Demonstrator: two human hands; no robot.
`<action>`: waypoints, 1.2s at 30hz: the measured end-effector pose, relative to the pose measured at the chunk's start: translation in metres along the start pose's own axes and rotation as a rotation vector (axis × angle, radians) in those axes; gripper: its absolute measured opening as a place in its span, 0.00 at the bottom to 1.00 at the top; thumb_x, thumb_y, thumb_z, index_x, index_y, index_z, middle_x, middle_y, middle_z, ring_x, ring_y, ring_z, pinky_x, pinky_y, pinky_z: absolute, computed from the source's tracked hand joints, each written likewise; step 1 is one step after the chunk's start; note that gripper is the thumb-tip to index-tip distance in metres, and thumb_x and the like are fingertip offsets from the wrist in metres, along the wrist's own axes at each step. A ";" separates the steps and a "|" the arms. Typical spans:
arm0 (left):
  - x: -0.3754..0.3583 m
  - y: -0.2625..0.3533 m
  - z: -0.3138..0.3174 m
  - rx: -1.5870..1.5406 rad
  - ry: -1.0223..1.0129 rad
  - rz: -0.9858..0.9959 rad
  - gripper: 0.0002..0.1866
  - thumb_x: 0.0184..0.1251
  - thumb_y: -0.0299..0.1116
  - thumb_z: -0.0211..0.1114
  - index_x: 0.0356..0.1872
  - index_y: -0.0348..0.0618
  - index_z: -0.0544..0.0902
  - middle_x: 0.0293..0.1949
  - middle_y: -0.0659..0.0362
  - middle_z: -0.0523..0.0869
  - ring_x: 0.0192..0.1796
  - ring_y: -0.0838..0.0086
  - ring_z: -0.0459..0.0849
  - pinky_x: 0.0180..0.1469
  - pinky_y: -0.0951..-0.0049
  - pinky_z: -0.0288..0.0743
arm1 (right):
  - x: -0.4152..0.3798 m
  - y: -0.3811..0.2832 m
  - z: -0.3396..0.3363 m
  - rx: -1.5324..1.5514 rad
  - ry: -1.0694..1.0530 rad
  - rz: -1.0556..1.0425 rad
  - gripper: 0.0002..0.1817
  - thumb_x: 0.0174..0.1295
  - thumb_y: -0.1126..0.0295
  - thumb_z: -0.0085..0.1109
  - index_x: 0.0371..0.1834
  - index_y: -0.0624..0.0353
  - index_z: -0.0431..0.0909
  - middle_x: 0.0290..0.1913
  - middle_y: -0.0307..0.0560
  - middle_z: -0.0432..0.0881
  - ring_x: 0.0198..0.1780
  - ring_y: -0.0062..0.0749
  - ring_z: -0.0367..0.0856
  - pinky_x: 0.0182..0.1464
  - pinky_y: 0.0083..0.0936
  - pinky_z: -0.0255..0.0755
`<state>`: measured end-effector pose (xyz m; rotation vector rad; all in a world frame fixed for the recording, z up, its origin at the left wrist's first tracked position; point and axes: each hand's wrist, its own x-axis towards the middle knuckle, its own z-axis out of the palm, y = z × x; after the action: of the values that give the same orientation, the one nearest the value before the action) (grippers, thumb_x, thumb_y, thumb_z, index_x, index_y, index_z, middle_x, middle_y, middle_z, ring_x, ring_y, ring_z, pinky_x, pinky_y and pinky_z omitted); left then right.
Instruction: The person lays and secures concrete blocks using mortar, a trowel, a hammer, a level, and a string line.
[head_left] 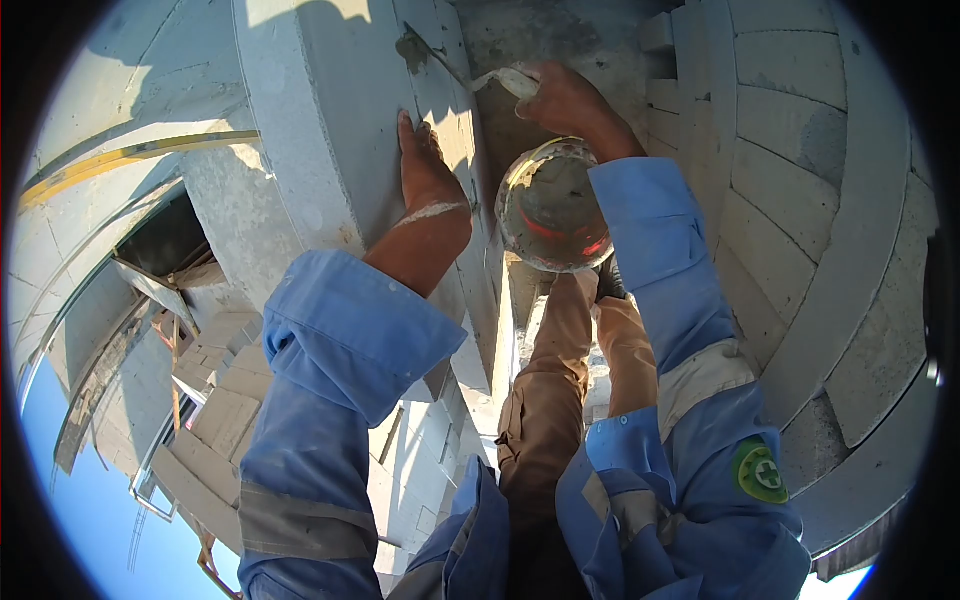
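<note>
Blue sleeves (pixel 330 350) lead to my right hand (pixel 570 100), fingers wrapped round the trowel (pixel 517 82) by the wall (pixel 365 100): light, stiff, best gripped by its handle, I'd judge. Left hand (pixel 430 180) braces there, thumb apart.

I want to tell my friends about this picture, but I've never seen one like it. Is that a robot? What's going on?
No robot here, just a person in blue sleeves. There is one picture, from a camera worn on the head, looking down past the arms to the legs. The round black edge frames the view.

The left hand is spread against a pale wall and holds nothing. The right hand grips the handle of what looks like a trowel. Below that hand is a round bucket with grey stuff inside. More walls of pale blocks stand on the right.
</note>
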<state>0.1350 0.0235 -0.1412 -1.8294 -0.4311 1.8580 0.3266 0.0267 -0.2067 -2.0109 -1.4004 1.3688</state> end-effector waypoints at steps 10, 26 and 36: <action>-0.013 -0.018 -0.002 -0.205 0.088 0.006 0.32 0.78 0.49 0.38 0.79 0.48 0.55 0.80 0.64 0.54 0.82 0.73 0.47 0.80 0.46 0.24 | -0.045 0.003 -0.018 -0.127 -0.091 -0.106 0.33 0.52 0.67 0.66 0.65 0.60 0.75 0.53 0.60 0.83 0.53 0.48 0.83 0.59 0.36 0.74; -0.024 -0.028 -0.007 -0.302 0.114 0.097 0.39 0.70 0.57 0.52 0.77 0.48 0.61 0.80 0.63 0.56 0.82 0.73 0.48 0.79 0.46 0.26 | -0.227 0.112 0.194 0.502 0.031 0.347 0.38 0.48 0.66 0.70 0.65 0.66 0.71 0.57 0.66 0.78 0.63 0.50 0.76 0.67 0.37 0.68; -0.029 -0.025 -0.006 -0.285 0.168 0.066 0.28 0.78 0.45 0.41 0.75 0.52 0.66 0.79 0.61 0.58 0.81 0.69 0.51 0.78 0.41 0.26 | -0.207 0.070 0.160 0.219 -0.204 0.390 0.34 0.47 0.68 0.64 0.63 0.64 0.74 0.51 0.71 0.81 0.57 0.59 0.80 0.60 0.44 0.73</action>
<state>0.1436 0.0280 -0.1036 -2.1922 -0.6065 1.7383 0.2181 -0.2207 -0.2273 -2.1146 -0.9046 1.8468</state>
